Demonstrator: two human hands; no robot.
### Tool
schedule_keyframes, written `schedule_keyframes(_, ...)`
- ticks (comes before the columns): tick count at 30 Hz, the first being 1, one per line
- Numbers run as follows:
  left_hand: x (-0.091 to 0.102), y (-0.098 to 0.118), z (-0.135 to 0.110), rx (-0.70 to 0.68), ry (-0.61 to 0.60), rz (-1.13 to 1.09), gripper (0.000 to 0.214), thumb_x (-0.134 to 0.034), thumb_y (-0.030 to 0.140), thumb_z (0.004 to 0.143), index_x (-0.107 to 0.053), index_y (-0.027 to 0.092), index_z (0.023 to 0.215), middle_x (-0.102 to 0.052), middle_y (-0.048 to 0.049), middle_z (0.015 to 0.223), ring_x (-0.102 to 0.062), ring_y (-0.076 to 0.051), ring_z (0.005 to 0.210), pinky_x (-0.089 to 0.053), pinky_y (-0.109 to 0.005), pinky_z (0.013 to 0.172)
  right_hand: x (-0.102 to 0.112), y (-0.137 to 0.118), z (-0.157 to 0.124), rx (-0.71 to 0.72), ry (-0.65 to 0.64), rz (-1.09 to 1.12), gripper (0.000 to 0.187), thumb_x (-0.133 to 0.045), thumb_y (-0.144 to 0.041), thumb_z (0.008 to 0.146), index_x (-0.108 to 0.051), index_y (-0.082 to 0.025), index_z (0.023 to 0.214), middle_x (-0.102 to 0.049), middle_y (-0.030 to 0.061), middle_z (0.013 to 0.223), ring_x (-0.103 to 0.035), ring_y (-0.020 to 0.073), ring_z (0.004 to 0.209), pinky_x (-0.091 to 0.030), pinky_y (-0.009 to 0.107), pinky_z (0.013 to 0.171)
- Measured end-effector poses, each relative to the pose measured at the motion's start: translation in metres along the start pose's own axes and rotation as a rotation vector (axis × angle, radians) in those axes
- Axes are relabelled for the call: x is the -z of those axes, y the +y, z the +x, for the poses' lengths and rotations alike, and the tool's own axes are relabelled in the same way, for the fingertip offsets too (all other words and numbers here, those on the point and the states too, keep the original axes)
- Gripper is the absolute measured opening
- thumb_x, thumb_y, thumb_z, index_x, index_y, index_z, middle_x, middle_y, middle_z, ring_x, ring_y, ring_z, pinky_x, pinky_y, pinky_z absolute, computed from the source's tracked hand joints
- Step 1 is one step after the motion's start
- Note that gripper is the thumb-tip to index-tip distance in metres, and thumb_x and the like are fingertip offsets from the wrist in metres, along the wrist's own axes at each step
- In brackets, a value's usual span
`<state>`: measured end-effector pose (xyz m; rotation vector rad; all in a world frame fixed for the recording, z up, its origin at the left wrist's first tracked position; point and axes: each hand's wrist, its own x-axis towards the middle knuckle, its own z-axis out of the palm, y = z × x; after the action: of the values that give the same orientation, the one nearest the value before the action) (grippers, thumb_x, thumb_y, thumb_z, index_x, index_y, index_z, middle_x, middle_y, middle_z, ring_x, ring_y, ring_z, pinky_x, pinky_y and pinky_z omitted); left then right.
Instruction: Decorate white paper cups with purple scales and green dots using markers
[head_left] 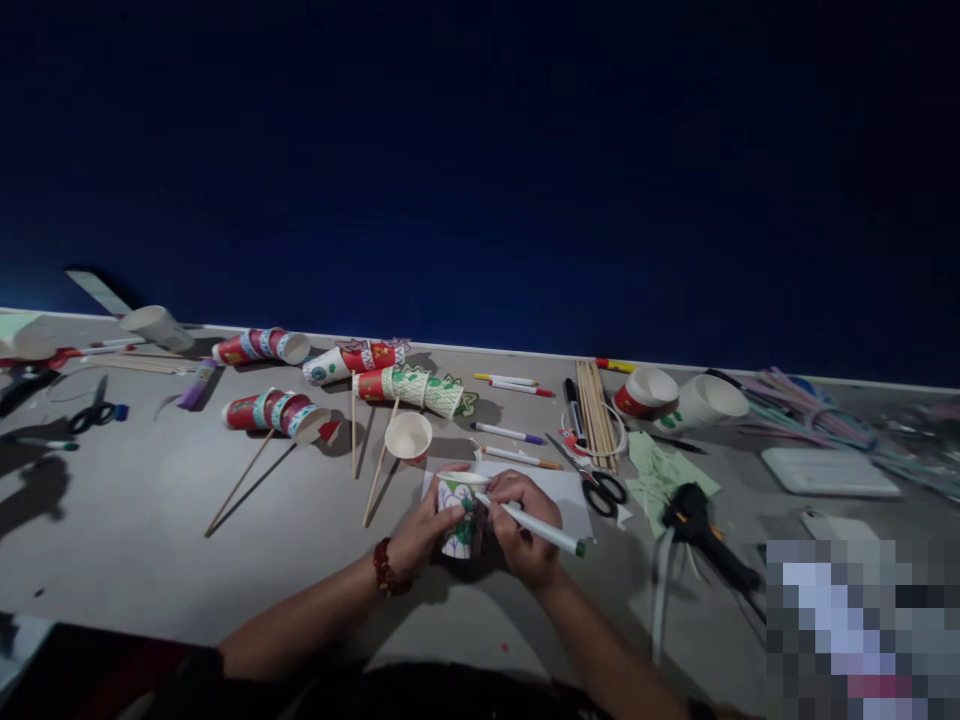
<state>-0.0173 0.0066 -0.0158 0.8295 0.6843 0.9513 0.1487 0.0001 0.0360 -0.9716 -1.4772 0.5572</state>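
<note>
Two hands: our left hand (424, 535) is steadying the cup (459, 503), fingers wrapping it. Our right hand (525, 545) is drawing, fingers pinching a marker (551, 537).

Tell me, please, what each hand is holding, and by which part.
The left hand grips the decorated paper cup around its side; the right hand holds a white marker by the barrel near its tip, which meets the cup.
</note>
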Motion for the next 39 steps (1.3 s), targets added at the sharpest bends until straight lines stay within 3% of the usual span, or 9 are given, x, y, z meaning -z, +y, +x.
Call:
schedule_keyframes(20, -0.0003, 0.0009, -0.0009, 0.005, 0.023, 0.004, 0.074, -0.081, 0.055, 0.077, -0.055, 0.021, 0.137, -0.07, -0.0112, 0.12, -0.065, -0.03, 0.11, -0.046, -0.043, 0.098, 0.001, 0.0015, -0.0006, 0.002, -0.009, -0.002, 0.01, -0.058, -0.018, 0.086, -0.061, -0.025, 0.08, -0.065, 0.0019, 0.073, -0.067, 0.0224, 0.073, -0.057, 0.036, 0.068)
schedule_keyframes(39, -0.0017, 0.0017, -0.0011, 0.009, 0.017, -0.022, 0.072, -0.082, 0.053, 0.077, -0.055, 0.022, 0.136, -0.071, -0.0106, 0.119, -0.067, -0.029, 0.106, -0.049, -0.041, 0.093, 0.0011, 0.0046, -0.0028, -0.03, 0.016, 0.032, 0.011, -0.057, -0.018, 0.086, -0.061, -0.025, 0.079, -0.066, 0.0025, 0.074, -0.067, 0.0228, 0.073, -0.057, 0.037, 0.068)
